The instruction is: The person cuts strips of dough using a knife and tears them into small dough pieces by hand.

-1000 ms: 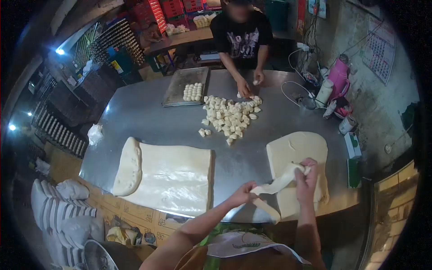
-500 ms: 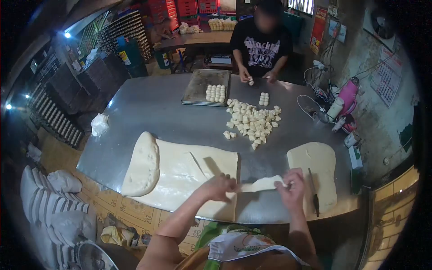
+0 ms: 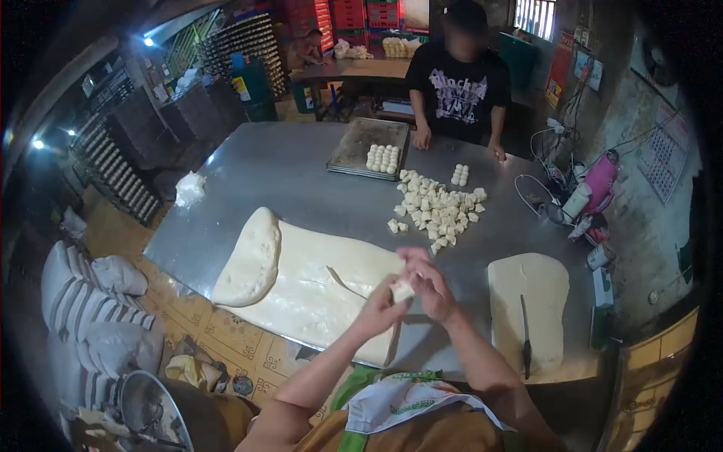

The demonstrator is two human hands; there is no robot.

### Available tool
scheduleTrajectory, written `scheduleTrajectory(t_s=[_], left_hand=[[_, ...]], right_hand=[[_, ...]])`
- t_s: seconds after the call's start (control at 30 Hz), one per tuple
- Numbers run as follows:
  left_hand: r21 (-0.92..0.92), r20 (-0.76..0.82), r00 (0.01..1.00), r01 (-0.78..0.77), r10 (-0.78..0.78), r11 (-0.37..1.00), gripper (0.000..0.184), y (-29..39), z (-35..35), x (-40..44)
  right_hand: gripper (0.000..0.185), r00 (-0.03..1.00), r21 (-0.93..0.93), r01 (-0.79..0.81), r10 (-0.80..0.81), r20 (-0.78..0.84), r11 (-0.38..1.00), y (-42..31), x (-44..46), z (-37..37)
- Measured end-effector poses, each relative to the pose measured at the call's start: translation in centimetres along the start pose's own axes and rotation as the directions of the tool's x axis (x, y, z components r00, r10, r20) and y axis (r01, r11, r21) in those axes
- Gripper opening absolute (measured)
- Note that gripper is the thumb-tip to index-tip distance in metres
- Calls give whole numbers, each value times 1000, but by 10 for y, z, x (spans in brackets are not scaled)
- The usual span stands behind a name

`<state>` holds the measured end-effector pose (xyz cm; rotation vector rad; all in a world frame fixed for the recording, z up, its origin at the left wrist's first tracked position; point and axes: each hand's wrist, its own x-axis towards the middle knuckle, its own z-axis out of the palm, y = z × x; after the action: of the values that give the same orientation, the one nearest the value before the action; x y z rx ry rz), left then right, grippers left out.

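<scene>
A small piece of dough (image 3: 404, 291) is held above the right edge of a large dough sheet (image 3: 316, 260). The person's left hand (image 3: 381, 307) and right hand (image 3: 429, 285) meet over it, each grip clamped on the piece, the right one blurred. The sheet, folded thick at its left end, lies along the near edge of a broad metal worktop (image 3: 301, 192), grey and dully shining. To the right, a knife (image 3: 526, 343) rests on a smaller dough slab (image 3: 546, 297). Farther back are a heap of cut dough chunks (image 3: 437, 209) and a metal tray (image 3: 349, 147) bearing rounded balls (image 3: 383, 158). A co-worker (image 3: 458, 90) stands at the far side. Sacks (image 3: 120, 343) are piled on the patterned floor (image 3: 245, 350) at left; a calendar (image 3: 663, 162) hangs on the stained right wall; red crates (image 3: 382, 13) are stacked behind.
</scene>
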<state>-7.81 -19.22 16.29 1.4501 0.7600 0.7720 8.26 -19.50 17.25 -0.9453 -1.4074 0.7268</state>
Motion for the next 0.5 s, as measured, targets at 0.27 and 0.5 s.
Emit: scheduleTrajectory(t_s=[0.27, 0.5], left_hand=[[450, 65, 973, -225, 220, 864, 45, -17, 27, 14], [402, 65, 980, -201, 191, 893, 27, -73, 62, 16]], right_hand=[[18, 958, -473, 247, -138, 253, 846, -16, -31, -63], [26, 993, -384, 93, -57, 105, 919, 19, -81, -72]])
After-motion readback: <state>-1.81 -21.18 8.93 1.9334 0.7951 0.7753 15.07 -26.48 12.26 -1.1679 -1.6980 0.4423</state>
